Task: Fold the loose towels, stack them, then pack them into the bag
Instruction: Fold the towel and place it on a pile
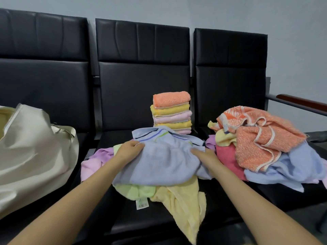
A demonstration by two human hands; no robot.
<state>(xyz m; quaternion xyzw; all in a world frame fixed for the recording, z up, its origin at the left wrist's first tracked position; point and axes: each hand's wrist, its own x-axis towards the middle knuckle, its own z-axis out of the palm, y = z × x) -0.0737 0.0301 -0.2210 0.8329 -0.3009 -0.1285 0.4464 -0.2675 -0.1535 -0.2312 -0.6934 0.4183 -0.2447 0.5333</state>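
Observation:
A light blue towel (162, 161) with striped border lies crumpled on the middle seat, over yellow (184, 206), green (139, 190) and lilac (95, 160) towels. My left hand (130, 149) grips its left edge, fingers curled into the cloth. My right hand (206, 155) holds its right edge. Behind stands a stack of folded towels (171, 112), orange on top, then yellow and pink. A loose pile (261, 138) of orange, pink, yellow and blue towels fills the right seat. The cream bag (31, 152) sits on the left seat.
Three black padded seats (143, 80) run in a row against a pale wall. A wooden armrest (300, 101) juts out at the far right. The seat's front edge (159, 227) is close below my arms.

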